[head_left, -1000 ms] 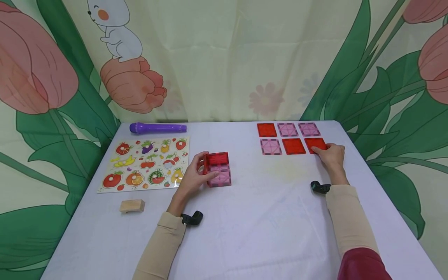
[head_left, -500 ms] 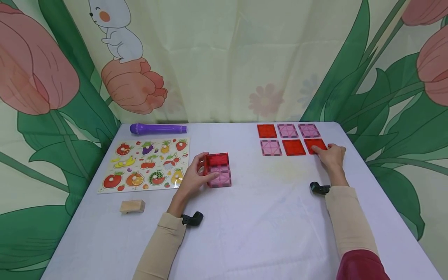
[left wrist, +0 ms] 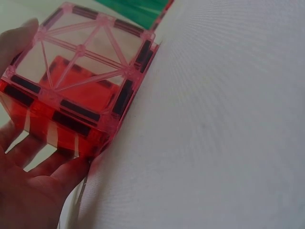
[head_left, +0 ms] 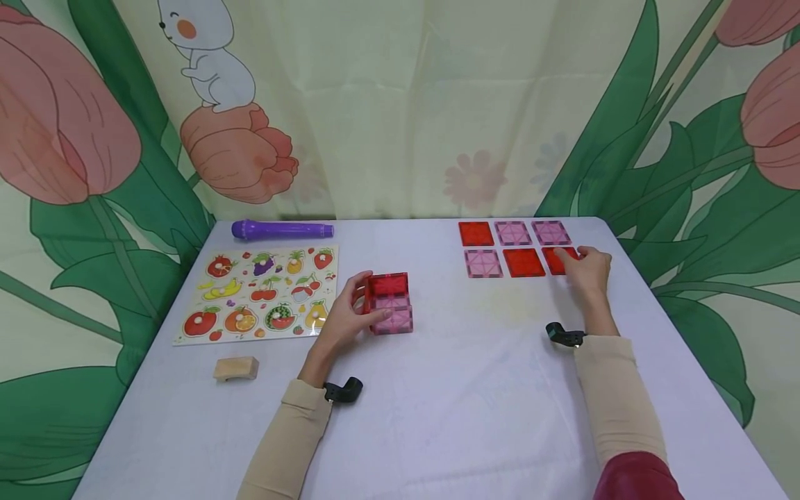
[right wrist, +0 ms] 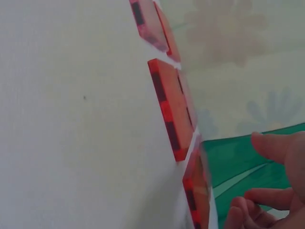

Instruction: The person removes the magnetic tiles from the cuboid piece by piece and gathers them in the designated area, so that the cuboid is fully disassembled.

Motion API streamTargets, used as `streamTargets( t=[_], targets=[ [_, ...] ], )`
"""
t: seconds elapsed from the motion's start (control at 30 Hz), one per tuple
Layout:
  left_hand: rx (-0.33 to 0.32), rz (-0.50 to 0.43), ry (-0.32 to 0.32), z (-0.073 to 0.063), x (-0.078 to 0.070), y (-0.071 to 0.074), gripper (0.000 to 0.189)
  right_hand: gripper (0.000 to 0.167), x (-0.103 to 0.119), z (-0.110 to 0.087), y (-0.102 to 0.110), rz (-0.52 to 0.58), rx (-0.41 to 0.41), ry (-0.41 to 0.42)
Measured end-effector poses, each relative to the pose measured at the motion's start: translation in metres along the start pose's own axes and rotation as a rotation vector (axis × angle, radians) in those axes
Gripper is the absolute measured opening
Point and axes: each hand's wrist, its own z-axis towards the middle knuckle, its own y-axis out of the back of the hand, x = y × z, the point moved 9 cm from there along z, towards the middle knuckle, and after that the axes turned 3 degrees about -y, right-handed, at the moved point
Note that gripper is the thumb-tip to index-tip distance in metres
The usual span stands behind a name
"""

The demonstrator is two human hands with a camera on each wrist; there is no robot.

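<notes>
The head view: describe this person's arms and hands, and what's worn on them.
Left sleeve: long, plain tan. Right sleeve: matching tan, with dark red fabric higher up the arm. A small, angular black device sits at the left wrist, another at the right wrist. Left hand and right hand are ungloved; no cables show.

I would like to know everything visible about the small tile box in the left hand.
The small tile box looks like see-through plastic, in red and pink, with dark strips along the tile edges. Its front tile is pink with crossing ribs; the left side and back are red. The top looks open. It appears to stand upright on the white table. The left hand holds it, fingers against the red side and thumb at the pink front.
</notes>
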Motion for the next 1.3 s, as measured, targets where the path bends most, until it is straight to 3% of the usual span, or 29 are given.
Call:
streamTargets(
  t=[0.3, 0.6, 1.3],
  targets=[
    [-0.007, 0.009, -0.063, 0.001, -0.004, 0.0, 0.07, 0.079, 0.029, -0.024, -0.012, 0.013, 0.039, 0.079],
    [-0.033, 0.017, -0.041, -0.001, -0.001, 0.003, 0.047, 0.071, 0.052, -0.045, -0.026, 0.016, 0.044, 0.165],
    [-0.023, 0.009, -0.09, 0.001, -0.004, 0.003, 0.053, 0.063, 0.085, -0.082, -0.05, 0.063, 0.064, 0.307]
  ],
)
